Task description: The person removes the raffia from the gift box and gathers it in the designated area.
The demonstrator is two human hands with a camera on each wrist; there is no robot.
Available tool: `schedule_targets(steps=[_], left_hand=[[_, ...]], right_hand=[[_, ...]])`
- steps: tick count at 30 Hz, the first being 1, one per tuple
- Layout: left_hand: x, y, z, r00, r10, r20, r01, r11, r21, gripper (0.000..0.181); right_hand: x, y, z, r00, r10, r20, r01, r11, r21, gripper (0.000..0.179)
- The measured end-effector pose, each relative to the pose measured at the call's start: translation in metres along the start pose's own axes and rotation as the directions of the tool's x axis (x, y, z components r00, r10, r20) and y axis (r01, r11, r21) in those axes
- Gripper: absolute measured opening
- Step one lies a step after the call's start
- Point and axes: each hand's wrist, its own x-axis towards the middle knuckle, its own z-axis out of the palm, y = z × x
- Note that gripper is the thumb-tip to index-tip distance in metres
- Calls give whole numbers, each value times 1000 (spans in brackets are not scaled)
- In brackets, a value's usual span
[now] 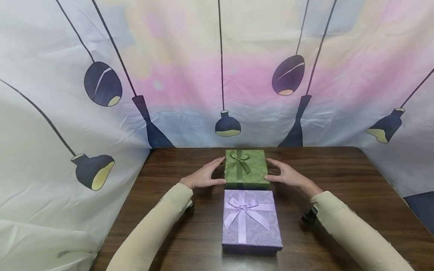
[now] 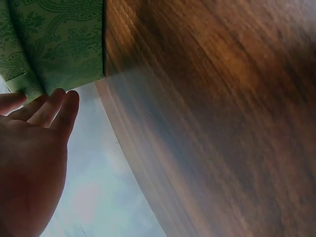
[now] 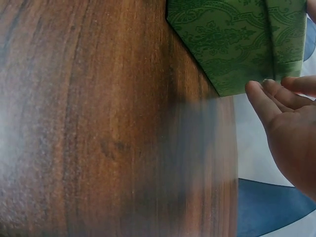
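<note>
A green gift box (image 1: 246,169) with a green ribbon bow lies near the far edge of the table. Against its left side my left hand (image 1: 205,175) touches with spread fingertips and thumb. From the other side, my right hand (image 1: 286,175) meets the box the same way, thumb nearer to me than the fingers. Both wrist views show extended fingers by the patterned green side. Directly in front of the green box sits a lilac gift box (image 1: 251,233) with a pale ribbon bow; neither hand touches it.
The dark wooden table (image 1: 183,244) ends just behind the green box. Beyond it hangs a pastel cloth (image 1: 190,75) printed with lamps, and more of it hangs at the left. A dark wrist device (image 1: 309,216) shows below the right sleeve.
</note>
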Motion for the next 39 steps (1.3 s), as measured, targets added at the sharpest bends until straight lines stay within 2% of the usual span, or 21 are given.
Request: schedule_targets(steps=[10,17,20,28,33,39], left_hand=[[0,3,0,999,19,-33,-18,1000,8,104],[3,4,1,999,31,-35,-31,999,12,103],[4,5,2,999,33,-31,-33,999,15,104],[7,6,5,998,38,-49,-38,999,7,105],[8,7,6,997,27,-70,-27,1000,4,104],[0,8,4,996,-2,-89,1,1000,-13,106]], right_hand=[[0,-2,-1,1000,-19,-11,19,1000,25,85],[2,0,-1,1000,-19,19,16,988,155,86],[2,0,-2,999,-19,35,12,985,174,86],[2,-1,-7,998,-23,55,14,986,166,85],[0,-3,-9,999,-32,38,27,990,137,82],[3,-7,-5,997,-78,23,76,993,88,74]])
